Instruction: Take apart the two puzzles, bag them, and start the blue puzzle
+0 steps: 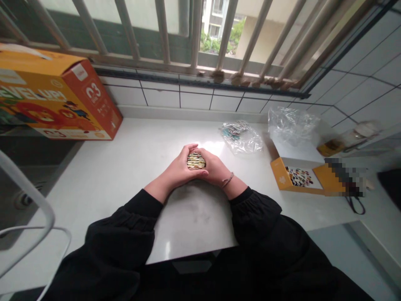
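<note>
My left hand (184, 164) and my right hand (213, 165) are cupped around a stack of puzzle pieces (196, 160) over the middle of the white counter. The pieces show as many thin, light and coloured edges pressed together. Fingers wrap both sides of the stack, and the thumbs meet along its near side. A cord bracelet (227, 179) circles my right wrist. The palms hide the ends of the stack.
At the back left stands a large orange box (94, 104). A crumpled clear plastic bag (247, 140) lies behind my right hand. To the right, an open orange box (285, 177) holds loose pieces, with more plastic (291, 123) behind it. A white cable (46, 209) crosses the left.
</note>
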A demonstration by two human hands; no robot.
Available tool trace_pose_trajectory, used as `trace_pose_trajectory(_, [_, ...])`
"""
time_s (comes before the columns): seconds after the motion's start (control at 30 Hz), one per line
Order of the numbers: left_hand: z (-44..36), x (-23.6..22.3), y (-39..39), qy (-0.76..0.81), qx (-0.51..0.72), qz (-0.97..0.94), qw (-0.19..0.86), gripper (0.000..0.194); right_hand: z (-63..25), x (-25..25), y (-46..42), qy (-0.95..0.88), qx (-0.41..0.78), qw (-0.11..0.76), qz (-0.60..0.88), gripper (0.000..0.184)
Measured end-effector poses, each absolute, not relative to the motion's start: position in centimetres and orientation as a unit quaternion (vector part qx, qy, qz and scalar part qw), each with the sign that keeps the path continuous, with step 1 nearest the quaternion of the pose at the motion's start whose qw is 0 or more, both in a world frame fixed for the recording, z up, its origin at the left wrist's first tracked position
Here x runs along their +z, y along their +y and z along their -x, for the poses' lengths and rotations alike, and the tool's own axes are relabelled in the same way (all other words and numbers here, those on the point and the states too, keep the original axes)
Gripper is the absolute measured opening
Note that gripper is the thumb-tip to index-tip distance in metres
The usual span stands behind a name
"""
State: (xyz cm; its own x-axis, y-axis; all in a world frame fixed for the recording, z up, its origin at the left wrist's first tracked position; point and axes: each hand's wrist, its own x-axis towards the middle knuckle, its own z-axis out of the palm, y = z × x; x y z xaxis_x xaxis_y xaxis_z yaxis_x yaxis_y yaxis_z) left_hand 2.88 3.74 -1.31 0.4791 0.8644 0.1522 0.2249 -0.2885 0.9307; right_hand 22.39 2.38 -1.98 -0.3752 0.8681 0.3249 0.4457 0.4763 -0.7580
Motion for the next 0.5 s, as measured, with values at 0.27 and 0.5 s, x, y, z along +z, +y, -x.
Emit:
trace_pose_trajectory(0.27, [-1.8, -2.8, 4.2, 0.364, 0.368, -0.712, 0.475, 0.092, -26.4, -0.1, 0.9, -0.625, 0.365, 0.459, 0.515, 0.081])
trace_pose_trajectory(0.5, [-2.1, -1.6, 3.9, 0.409, 0.333, -0.732, 0.431, 0.067, -41.6, 4.5, -0.6, -0.366, 0.337, 0.710, 0.497, 0.043])
